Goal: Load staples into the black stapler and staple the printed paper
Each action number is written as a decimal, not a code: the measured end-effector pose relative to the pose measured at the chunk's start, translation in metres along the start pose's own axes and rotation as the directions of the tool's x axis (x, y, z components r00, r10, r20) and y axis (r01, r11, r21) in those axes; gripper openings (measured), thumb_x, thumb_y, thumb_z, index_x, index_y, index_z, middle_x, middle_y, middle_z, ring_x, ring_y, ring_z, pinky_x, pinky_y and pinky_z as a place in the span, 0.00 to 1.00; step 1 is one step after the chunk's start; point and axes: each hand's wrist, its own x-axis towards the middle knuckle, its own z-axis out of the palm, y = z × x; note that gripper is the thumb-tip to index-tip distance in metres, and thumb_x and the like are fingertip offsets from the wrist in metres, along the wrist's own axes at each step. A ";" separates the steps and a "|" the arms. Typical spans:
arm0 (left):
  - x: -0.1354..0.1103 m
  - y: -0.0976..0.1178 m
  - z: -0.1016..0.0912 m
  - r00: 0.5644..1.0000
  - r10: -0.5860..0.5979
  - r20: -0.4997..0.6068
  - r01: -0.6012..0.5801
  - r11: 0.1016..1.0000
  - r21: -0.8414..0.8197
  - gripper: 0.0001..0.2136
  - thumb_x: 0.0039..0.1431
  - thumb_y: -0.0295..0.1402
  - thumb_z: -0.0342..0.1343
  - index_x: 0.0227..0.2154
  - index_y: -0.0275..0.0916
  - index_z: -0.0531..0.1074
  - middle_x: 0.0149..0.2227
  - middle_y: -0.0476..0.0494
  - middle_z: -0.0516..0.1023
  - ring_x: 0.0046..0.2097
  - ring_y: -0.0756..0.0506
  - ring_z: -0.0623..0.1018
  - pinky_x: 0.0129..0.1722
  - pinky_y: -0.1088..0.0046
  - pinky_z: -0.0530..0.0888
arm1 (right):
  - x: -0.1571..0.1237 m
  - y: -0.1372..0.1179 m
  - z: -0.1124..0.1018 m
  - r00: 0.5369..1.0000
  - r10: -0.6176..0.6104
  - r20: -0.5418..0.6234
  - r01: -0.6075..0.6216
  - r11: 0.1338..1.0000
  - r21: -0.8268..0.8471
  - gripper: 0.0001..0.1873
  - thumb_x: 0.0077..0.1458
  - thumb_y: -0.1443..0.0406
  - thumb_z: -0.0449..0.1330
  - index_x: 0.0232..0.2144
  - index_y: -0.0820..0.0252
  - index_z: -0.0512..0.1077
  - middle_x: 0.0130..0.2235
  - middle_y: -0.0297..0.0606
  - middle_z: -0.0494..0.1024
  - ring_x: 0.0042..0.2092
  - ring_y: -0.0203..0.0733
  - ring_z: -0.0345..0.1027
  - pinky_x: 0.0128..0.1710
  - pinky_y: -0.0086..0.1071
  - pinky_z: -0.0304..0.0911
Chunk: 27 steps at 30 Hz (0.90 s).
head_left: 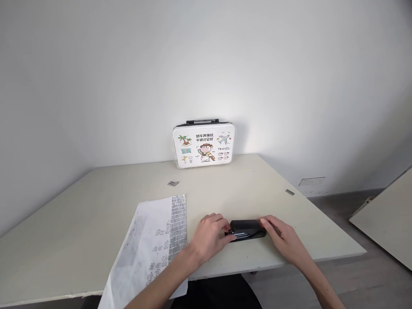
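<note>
Fingers around black, seemingly glossy stapler

It looks like a plain office or study room. There are bare white walls and a pale surface set into the corner. On it are a black stapler, loose staple strips, a printed sheet and a cartoon-printed case. The floor is grey and wood-look.

A printed sheet overhangs the near edge of the desk. A cartoon-printed case stands against the wall at the back. Two staple strips lie well apart.
</note>
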 end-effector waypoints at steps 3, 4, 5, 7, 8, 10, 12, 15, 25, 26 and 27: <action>-0.003 -0.002 -0.006 1.000 0.004 0.009 -0.004 1.000 0.003 0.08 0.57 0.36 0.71 0.34 0.42 0.77 0.38 0.50 0.82 0.39 0.44 0.80 0.41 0.66 0.75 | -0.003 -0.002 0.000 0.999 0.015 0.049 -0.016 1.000 0.005 0.22 0.69 0.45 0.49 0.42 0.49 0.76 0.46 0.40 0.82 0.48 0.50 0.75 0.47 0.39 0.70; -0.004 -0.003 -0.008 1.000 0.003 0.013 -0.003 1.000 0.000 0.08 0.57 0.36 0.71 0.34 0.42 0.77 0.38 0.50 0.82 0.39 0.44 0.80 0.41 0.66 0.75 | -0.003 -0.002 -0.001 0.998 0.016 0.066 -0.016 1.000 0.011 0.21 0.68 0.45 0.51 0.43 0.49 0.76 0.48 0.40 0.81 0.50 0.51 0.74 0.49 0.40 0.70; -0.007 -0.004 -0.010 1.000 -0.001 0.014 0.001 1.000 -0.003 0.07 0.58 0.36 0.70 0.35 0.42 0.78 0.38 0.50 0.82 0.39 0.44 0.80 0.41 0.66 0.75 | -0.004 -0.003 -0.002 0.996 0.016 0.086 -0.018 1.000 0.016 0.21 0.67 0.45 0.52 0.45 0.48 0.76 0.50 0.40 0.81 0.52 0.51 0.74 0.50 0.41 0.70; -0.012 -0.008 -0.015 1.000 -0.014 0.010 0.014 1.000 -0.003 0.06 0.59 0.36 0.69 0.35 0.43 0.78 0.39 0.49 0.82 0.40 0.44 0.80 0.40 0.66 0.75 | -0.004 -0.004 -0.003 0.992 0.015 0.121 -0.017 1.000 0.019 0.20 0.64 0.44 0.57 0.49 0.46 0.76 0.52 0.40 0.80 0.55 0.52 0.72 0.52 0.42 0.71; -0.015 -0.010 -0.018 1.000 -0.018 0.011 0.018 1.000 -0.001 0.06 0.60 0.36 0.68 0.35 0.43 0.78 0.39 0.49 0.81 0.40 0.44 0.80 0.40 0.66 0.75 | -0.004 -0.005 -0.003 0.991 0.014 0.132 -0.016 1.000 0.015 0.21 0.63 0.44 0.59 0.50 0.46 0.75 0.53 0.40 0.80 0.55 0.53 0.72 0.52 0.43 0.71; -0.020 -0.017 -0.024 1.000 -0.009 0.018 0.009 1.000 0.010 0.05 0.62 0.37 0.66 0.35 0.43 0.78 0.38 0.48 0.81 0.39 0.44 0.80 0.40 0.66 0.76 | -0.004 -0.005 -0.003 0.990 0.010 0.142 -0.012 1.000 0.011 0.22 0.61 0.44 0.61 0.51 0.45 0.76 0.53 0.39 0.80 0.56 0.54 0.72 0.51 0.43 0.71; -0.025 -0.023 -0.032 0.999 0.011 0.038 -0.012 1.000 0.019 0.05 0.63 0.37 0.65 0.36 0.43 0.77 0.38 0.47 0.81 0.39 0.44 0.80 0.40 0.66 0.75 | -0.004 -0.005 -0.002 0.990 0.008 0.142 -0.009 1.000 0.011 0.21 0.61 0.44 0.61 0.50 0.44 0.76 0.53 0.38 0.80 0.55 0.54 0.72 0.51 0.43 0.71; -0.030 -0.031 -0.045 0.996 0.022 0.087 -0.024 0.999 0.021 0.06 0.63 0.39 0.63 0.36 0.43 0.77 0.40 0.47 0.80 0.41 0.43 0.80 0.39 0.67 0.75 | -0.004 -0.003 -0.002 0.990 0.013 0.142 -0.013 1.000 -0.002 0.20 0.61 0.45 0.62 0.50 0.44 0.76 0.53 0.37 0.80 0.56 0.53 0.71 0.51 0.43 0.71; 0.001 -0.083 -0.070 0.999 -0.030 0.039 0.024 0.990 0.142 0.16 0.66 0.49 0.58 0.49 0.46 0.76 0.48 0.44 0.80 0.51 0.40 0.79 0.52 0.61 0.75 | -0.005 -0.004 -0.002 0.992 0.009 0.130 -0.006 1.000 -0.020 0.20 0.61 0.46 0.62 0.50 0.44 0.76 0.53 0.37 0.80 0.56 0.53 0.72 0.53 0.44 0.70; 0.009 -0.098 -0.070 0.996 -0.071 -0.050 0.082 0.965 0.250 0.14 0.68 0.46 0.56 0.49 0.46 0.76 0.51 0.42 0.79 0.54 0.39 0.77 0.56 0.59 0.73 | -0.005 -0.005 -0.002 0.992 0.010 0.127 -0.007 1.000 -0.024 0.19 0.61 0.46 0.62 0.50 0.44 0.76 0.53 0.36 0.80 0.56 0.53 0.72 0.53 0.44 0.70; 0.018 -0.113 -0.070 0.983 -0.120 -0.138 0.163 0.918 0.363 0.13 0.68 0.43 0.56 0.50 0.46 0.76 0.54 0.41 0.78 0.58 0.38 0.74 0.60 0.57 0.70 | -0.005 -0.006 -0.002 0.992 0.010 0.125 -0.007 1.000 -0.026 0.19 0.61 0.46 0.62 0.50 0.43 0.76 0.53 0.36 0.80 0.56 0.53 0.72 0.53 0.44 0.71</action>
